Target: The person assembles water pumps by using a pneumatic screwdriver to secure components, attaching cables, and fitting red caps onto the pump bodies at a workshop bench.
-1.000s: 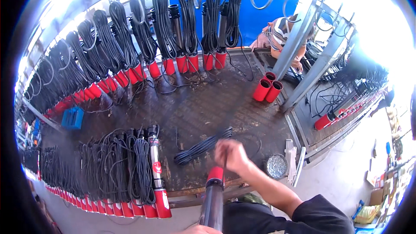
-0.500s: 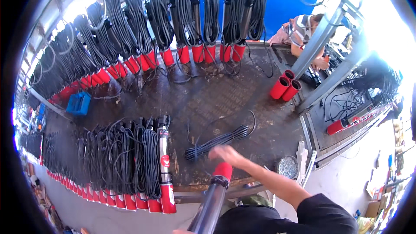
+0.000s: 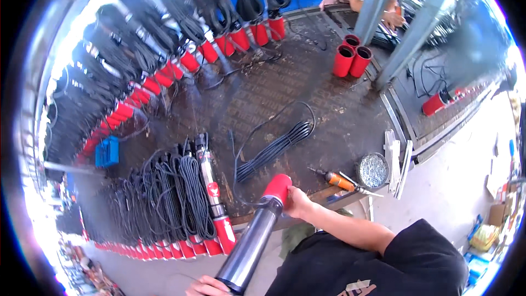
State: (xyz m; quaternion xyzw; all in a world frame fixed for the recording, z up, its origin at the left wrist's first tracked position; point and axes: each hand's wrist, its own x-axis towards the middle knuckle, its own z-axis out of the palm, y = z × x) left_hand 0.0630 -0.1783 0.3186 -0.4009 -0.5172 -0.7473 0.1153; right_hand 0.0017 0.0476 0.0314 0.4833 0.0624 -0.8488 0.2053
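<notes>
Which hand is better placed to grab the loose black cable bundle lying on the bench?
Right, probably. The right hand grips the red cap nearest the cable bundle; the left hand supports the steel tube farther back.

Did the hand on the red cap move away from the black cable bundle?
Yes. The right hand pulled back toward the person, off the black cable bundle, now gripping the red cap.

Dark workbench [image 3: 285,85] bears cable bundle [image 3: 276,148], screwdriver [image 3: 337,180], screw tin [image 3: 373,170].

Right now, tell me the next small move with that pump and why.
Probably lay the steel pump on the bench beside the finished one: right hand grips its red cap, left hand its base, and its cable already lies there.
</notes>
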